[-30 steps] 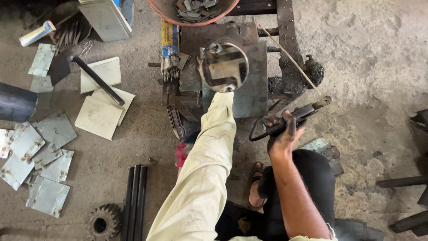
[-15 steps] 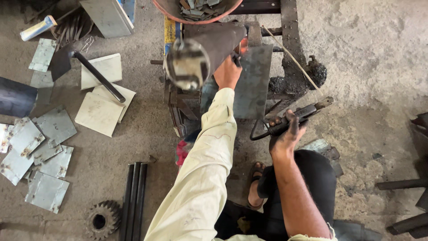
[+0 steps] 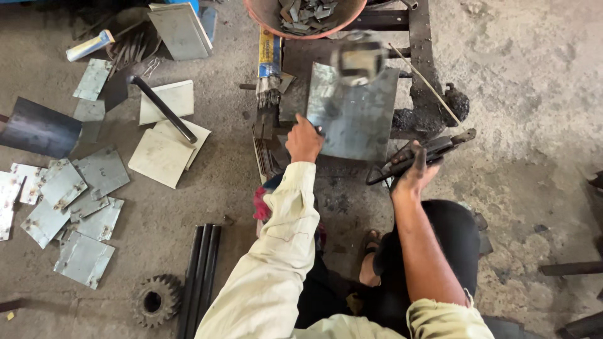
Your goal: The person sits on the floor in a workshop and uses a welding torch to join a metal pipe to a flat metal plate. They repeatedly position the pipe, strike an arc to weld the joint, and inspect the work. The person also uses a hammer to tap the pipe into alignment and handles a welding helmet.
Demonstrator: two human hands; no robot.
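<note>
**Left hand on a steel plate, right hand on a welding holder**

Head view: the left hand (image 3: 304, 139), in a pale long sleeve, grips the lower left edge of a grey steel plate (image 3: 355, 119), fingers curled around that edge. The plate lies flat on a dark metal stand (image 3: 418, 37), which serves as the table. A blurred round metal part (image 3: 358, 58) sits at the plate's top edge. The right hand (image 3: 414, 176), arm bare, is closed around the handle of a dark electrode holder (image 3: 418, 157), just right of the plate; a thin rod (image 3: 424, 85) slants up from its tip. An orange bowl of metal scraps (image 3: 264, 16) stands beyond the plate. On the floor to the left lie small square plates (image 3: 81, 188), a black bar (image 3: 163, 108), a gear (image 3: 154, 301) and dark rods (image 3: 201, 276).
</note>
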